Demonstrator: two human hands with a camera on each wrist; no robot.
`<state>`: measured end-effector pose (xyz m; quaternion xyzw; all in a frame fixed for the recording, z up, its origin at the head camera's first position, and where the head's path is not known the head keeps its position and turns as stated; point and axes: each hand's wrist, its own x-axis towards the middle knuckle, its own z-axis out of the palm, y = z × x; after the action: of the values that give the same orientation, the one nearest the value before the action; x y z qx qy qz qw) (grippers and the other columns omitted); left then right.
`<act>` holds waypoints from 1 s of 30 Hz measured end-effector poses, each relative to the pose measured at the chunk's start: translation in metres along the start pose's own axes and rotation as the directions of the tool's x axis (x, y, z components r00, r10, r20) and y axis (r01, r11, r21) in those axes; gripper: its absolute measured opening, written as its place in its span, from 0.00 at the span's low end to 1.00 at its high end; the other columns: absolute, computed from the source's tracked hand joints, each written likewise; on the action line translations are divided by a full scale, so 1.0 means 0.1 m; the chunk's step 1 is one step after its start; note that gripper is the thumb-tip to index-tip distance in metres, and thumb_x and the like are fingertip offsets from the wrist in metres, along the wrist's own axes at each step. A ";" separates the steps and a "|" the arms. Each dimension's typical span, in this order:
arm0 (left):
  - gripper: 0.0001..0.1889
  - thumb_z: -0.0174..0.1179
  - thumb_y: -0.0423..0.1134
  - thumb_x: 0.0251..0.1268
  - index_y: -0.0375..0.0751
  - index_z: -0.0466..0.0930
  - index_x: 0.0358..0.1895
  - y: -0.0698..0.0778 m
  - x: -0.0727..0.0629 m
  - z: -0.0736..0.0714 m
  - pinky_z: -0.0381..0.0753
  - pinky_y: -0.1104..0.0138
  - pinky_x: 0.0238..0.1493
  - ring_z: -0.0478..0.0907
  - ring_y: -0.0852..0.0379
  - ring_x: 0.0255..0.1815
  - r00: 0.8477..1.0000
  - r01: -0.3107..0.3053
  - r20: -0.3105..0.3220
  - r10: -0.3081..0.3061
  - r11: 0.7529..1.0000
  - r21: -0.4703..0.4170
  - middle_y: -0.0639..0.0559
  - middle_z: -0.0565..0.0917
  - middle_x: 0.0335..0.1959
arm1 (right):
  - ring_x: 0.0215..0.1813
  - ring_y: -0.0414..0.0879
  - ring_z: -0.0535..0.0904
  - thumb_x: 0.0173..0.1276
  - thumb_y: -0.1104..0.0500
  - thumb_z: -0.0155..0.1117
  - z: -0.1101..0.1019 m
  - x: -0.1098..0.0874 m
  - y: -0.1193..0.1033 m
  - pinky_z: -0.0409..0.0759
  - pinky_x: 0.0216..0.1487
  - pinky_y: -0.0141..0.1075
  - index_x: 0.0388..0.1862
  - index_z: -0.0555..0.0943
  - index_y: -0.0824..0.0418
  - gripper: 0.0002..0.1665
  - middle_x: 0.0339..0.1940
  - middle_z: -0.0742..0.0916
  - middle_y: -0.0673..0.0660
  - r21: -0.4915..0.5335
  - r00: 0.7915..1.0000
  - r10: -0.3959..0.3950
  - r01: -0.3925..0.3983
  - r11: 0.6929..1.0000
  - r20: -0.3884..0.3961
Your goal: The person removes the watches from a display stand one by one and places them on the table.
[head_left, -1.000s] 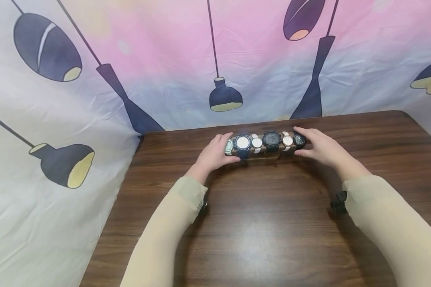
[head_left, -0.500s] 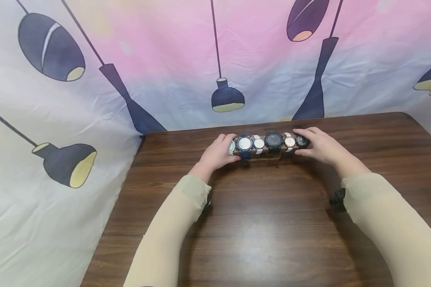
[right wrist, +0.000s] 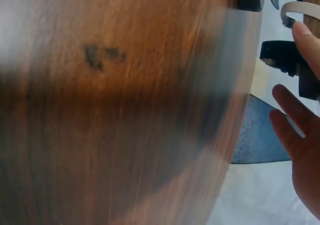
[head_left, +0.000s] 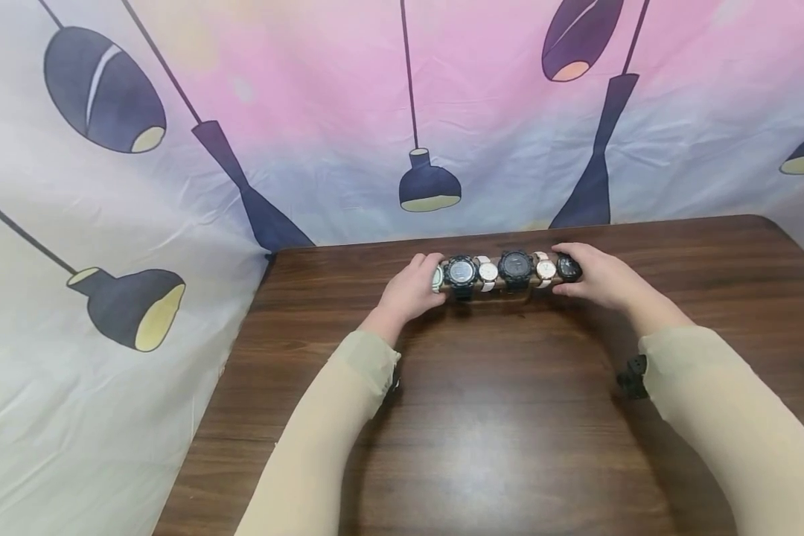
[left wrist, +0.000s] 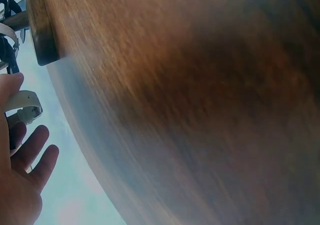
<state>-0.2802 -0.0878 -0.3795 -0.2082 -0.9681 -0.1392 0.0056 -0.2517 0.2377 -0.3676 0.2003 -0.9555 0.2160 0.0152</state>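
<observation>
Near the table's back edge stands a watch stand (left wrist: 42,40), a raised wooden bar with several watches strapped round it in a row. My left hand (head_left: 407,292) holds its left end at a pale green watch (head_left: 438,278), thumb in front and fingers behind. At the other end my right hand (head_left: 603,277) grips it by a black watch (head_left: 568,267). Between the hands sit a black watch with a silvery face (head_left: 461,272), a white one (head_left: 487,272), a bulky black one (head_left: 516,265) and a white-strapped one with a gold-toned case (head_left: 546,269).
The dark wooden table (head_left: 482,417) reaches from the person to a printed cloth backdrop (head_left: 348,171) right behind the stand. Another cloth side (head_left: 107,417) borders the table's left. Dark wrist gear (head_left: 633,377) shows under the right sleeve.
The head view has shifted slightly, so backdrop, stand and hands all appear a little further right and lower. Both hands keep their hold at the stand's ends.
</observation>
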 end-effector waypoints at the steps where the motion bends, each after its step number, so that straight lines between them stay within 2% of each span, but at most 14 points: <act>1: 0.36 0.66 0.43 0.52 0.49 0.61 0.66 0.00 0.01 0.00 0.76 0.58 0.45 0.74 0.53 0.45 1.000 0.001 -0.002 -0.001 1.000 0.001 0.47 0.70 0.52 | 0.64 0.65 0.64 0.56 0.55 0.72 -0.01 0.00 0.01 0.61 0.60 0.57 0.66 0.64 0.69 0.43 0.63 0.70 0.72 -0.001 1.000 -0.001 0.001 1.000 0.001; 6: 0.36 0.66 0.44 0.53 0.49 0.61 0.66 0.03 0.04 -0.03 0.76 0.57 0.46 0.74 0.53 0.47 1.000 0.014 -0.004 -0.014 1.000 0.002 0.47 0.70 0.55 | 0.65 0.65 0.62 0.56 0.56 0.71 -0.04 -0.01 0.03 0.59 0.61 0.57 0.67 0.62 0.69 0.44 0.64 0.68 0.72 0.014 1.000 -0.002 0.002 1.000 -0.004; 14: 0.35 0.66 0.43 0.52 0.49 0.62 0.65 0.02 -0.05 0.04 0.76 0.57 0.44 0.75 0.52 0.44 0.999 0.036 -0.012 -0.036 0.999 -0.010 0.47 0.70 0.54 | 0.67 0.65 0.59 0.58 0.53 0.69 0.07 -0.05 0.00 0.58 0.62 0.58 0.68 0.61 0.67 0.44 0.67 0.65 0.70 0.066 0.999 0.041 -0.041 0.997 0.003; 20: 0.35 0.66 0.44 0.53 0.49 0.62 0.65 -0.02 -0.08 0.07 0.77 0.57 0.43 0.75 0.53 0.44 0.999 0.048 -0.018 -0.048 0.999 0.023 0.48 0.70 0.54 | 0.66 0.66 0.60 0.58 0.50 0.70 0.13 -0.04 -0.01 0.59 0.61 0.59 0.69 0.61 0.65 0.45 0.67 0.66 0.70 0.079 0.999 0.047 -0.048 0.996 0.013; 25: 0.34 0.67 0.44 0.52 0.49 0.63 0.64 -0.01 -0.05 0.04 0.77 0.57 0.43 0.74 0.53 0.44 0.999 0.029 -0.037 -0.029 1.000 0.011 0.48 0.71 0.53 | 0.66 0.66 0.60 0.58 0.51 0.70 0.11 -0.05 0.00 0.59 0.60 0.59 0.68 0.62 0.65 0.44 0.66 0.66 0.70 0.090 0.999 0.051 -0.050 0.995 -0.009; 30: 0.34 0.66 0.44 0.52 0.48 0.62 0.64 0.01 -0.02 0.02 0.77 0.58 0.42 0.74 0.53 0.44 1.000 0.015 -0.020 -0.015 1.000 0.019 0.48 0.71 0.53 | 0.66 0.66 0.60 0.57 0.52 0.71 0.08 -0.08 0.03 0.59 0.60 0.59 0.67 0.62 0.67 0.44 0.64 0.67 0.71 0.065 0.999 0.041 -0.041 0.997 -0.010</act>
<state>-0.2779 -0.0870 -0.3811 -0.1996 -0.9708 -0.1321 0.0160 -0.2452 0.2398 -0.3767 0.1799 -0.9518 0.2481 0.0096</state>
